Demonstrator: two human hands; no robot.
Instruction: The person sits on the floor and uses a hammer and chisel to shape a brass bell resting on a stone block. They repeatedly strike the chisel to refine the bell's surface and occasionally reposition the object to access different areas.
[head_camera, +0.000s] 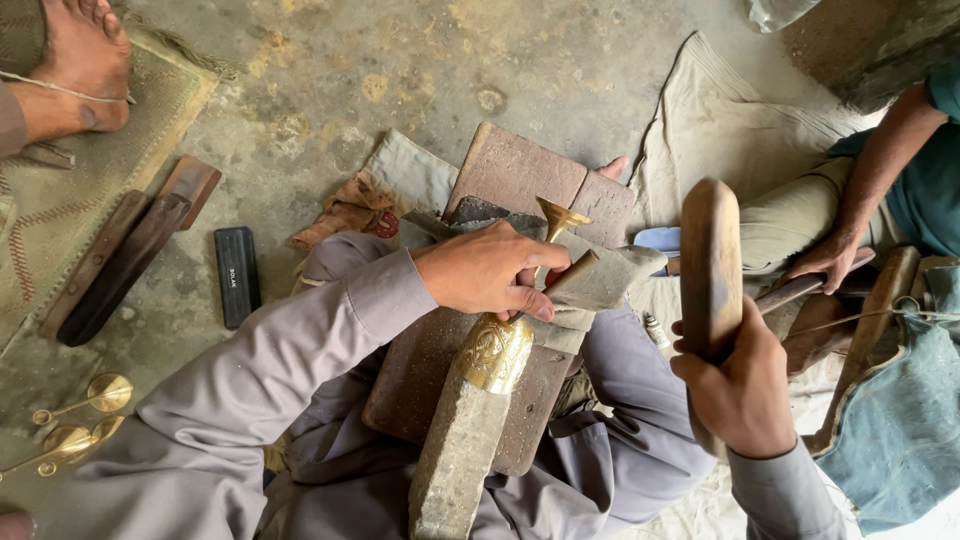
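My left hand (492, 270) grips the neck of a brass vase (497, 350) with an engraved body and a flared mouth (558, 216). The vase is slipped over a long grey stake (458, 460) that slants across my lap. A rod-like tool (572, 272) shows under my fingers, resting on a grey cloth pad (610, 280). My right hand (738, 390) is closed on a wooden mallet (710, 265), held upright to the right of the vase and clear of it.
A wooden board (515, 175) lies under the work. Dark wooden blocks (125, 255) and a black case (237, 275) sit at left, brass pieces (75, 420) at lower left. Another person (880, 190) sits at right; a bare foot (80, 60) rests top left.
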